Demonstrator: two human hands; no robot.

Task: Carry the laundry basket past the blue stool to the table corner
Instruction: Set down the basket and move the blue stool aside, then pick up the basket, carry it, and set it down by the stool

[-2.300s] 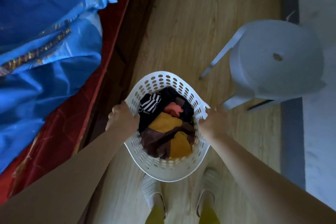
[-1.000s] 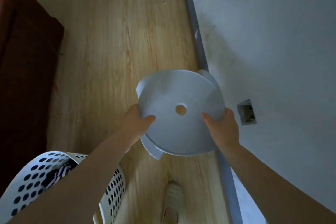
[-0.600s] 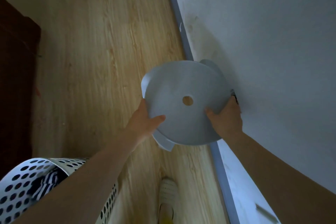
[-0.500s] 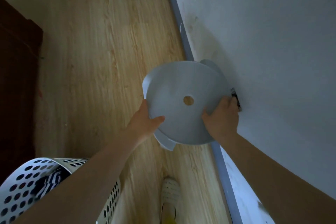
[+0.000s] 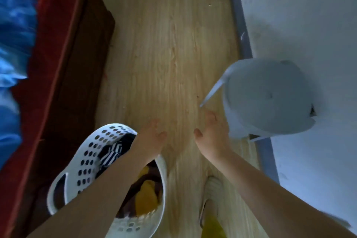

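Left hand: the left hand [image 5: 152,137] is in the air above the floor, just past the far rim of the basket. Its fingers [image 5: 161,135] are loose and spread. They hold nothing.
Right hand: the right hand [image 5: 211,135] is in the air too, close to the stool but not touching it. Its fingers [image 5: 209,117] are loose and hold nothing.
Space between hands: the two hands are near each other, with bare floor showing between them.
Laundry basket: the white laundry basket [image 5: 87,162] has round holes in its wall. It sits on the wooden floor [image 5: 164,44], near the dark wood side of the bed. The left arm crosses over the top of it. No hand is on it.
Clothes: the clothes [image 5: 144,197] fill the basket. Some are yellow, some are dark, and one piece has black and white stripes.
Stool: the pale blue stool [image 5: 266,100] stands at the right edge of the floor, up against the wall [image 5: 309,15]. Its round seat faces up, and one thin leg sticks out toward the middle of the floor.
Bed: the bed [image 5: 58,54] runs along the left edge of the floor. It has a red cover and a blue blanket [image 5: 13,35] on top.
Foot: one foot in a pale shoe [image 5: 211,193] stands on the floor, to the right of the basket.
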